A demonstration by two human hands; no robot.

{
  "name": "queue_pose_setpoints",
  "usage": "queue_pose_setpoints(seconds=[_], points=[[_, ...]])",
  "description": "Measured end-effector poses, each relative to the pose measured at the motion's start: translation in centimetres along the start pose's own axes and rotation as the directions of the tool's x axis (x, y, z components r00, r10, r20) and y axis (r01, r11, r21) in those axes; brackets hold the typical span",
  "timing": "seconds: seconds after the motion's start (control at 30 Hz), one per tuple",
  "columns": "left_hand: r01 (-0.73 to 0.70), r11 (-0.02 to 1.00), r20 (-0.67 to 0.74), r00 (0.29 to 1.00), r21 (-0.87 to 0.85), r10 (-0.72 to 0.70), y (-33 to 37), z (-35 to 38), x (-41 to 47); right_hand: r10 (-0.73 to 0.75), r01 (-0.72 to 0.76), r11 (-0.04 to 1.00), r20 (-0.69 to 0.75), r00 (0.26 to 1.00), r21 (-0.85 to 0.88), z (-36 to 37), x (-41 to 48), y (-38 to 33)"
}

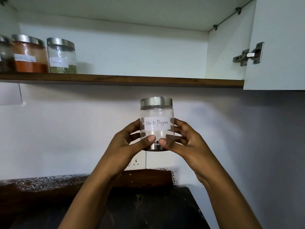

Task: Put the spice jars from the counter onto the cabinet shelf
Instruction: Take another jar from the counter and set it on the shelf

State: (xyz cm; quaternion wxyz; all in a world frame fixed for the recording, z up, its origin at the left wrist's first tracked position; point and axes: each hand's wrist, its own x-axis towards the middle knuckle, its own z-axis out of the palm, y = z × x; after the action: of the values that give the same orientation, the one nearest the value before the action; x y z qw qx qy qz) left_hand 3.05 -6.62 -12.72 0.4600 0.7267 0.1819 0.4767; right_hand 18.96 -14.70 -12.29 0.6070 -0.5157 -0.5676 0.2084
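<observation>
A clear glass jar (156, 116) with a steel lid and a white label reading "Black Pepper" is held upright in mid-air, below the cabinet shelf (132, 79). My left hand (130, 142) grips its left side with the thumb on the front near the base. My right hand (183, 141) grips its right side the same way. Three jars stand at the shelf's left end: a dark-filled jar (5, 55) cut by the frame edge, a jar of orange-red powder (29, 54) and a jar of green herbs (61, 56).
The shelf to the right of the green-herb jar is bare up to the cabinet's side wall. The open cabinet door (279, 43) with its hinge (247, 55) stands at the right. A dark counter (148, 210) lies below. A wall socket (136, 161) sits behind my hands.
</observation>
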Motion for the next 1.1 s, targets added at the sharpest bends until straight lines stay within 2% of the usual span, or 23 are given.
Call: queue_pose_setpoints(seconds=[0.1,0.27,0.33,0.43,0.53,0.67,0.93,1.03,1.1], points=[[-0.083,0.995,-0.026,0.996,0.059,0.085,2.3,-1.6,0.7,-0.076,0.077,0.996,0.022,0.997,-0.045,0.5,1.4,-2.5],[-0.228,0.96,-0.034,0.971,0.161,0.236,7.9,-5.5,3.3,-0.235,0.236,0.972,0.072,0.969,-0.006,2.4,5.2,-8.1],[-0.266,0.945,-0.052,0.958,0.191,0.281,10.2,-7.4,4.6,-0.279,0.277,0.96,0.082,0.957,0.031,3.5,7.6,-10.4],[-0.267,0.928,-0.088,0.95,0.261,0.299,12.2,-9.1,6.8,-0.288,0.29,0.957,0.083,0.954,-0.019,5.0,11.2,-12.5],[-0.208,0.915,-0.123,0.957,0.346,0.264,12.9,-12.2,9.7,-0.26,0.266,0.962,0.095,0.961,-0.057,7.2,15.3,-13.8],[-0.044,0.896,-0.199,0.969,0.442,0.146,12.8,-15.8,12.6,-0.167,0.181,0.98,0.148,0.975,-0.087,10.2,19.7,-14.2],[0.161,0.831,-0.213,0.976,0.532,-0.053,11.6,-19.3,16.7,0.02,0.009,0.99,0.205,0.979,-0.143,13.5,25.4,-13.0],[0.199,0.807,-0.239,0.968,0.556,-0.075,10.7,-19.8,17.8,0.059,-0.029,0.988,0.202,0.978,-0.149,14.2,26.4,-12.5],[0.218,0.756,-0.27,0.961,0.618,-0.057,10.3,-19.9,18.3,0.073,-0.044,0.987,0.189,0.979,-0.152,14.6,26.8,-12.2]])
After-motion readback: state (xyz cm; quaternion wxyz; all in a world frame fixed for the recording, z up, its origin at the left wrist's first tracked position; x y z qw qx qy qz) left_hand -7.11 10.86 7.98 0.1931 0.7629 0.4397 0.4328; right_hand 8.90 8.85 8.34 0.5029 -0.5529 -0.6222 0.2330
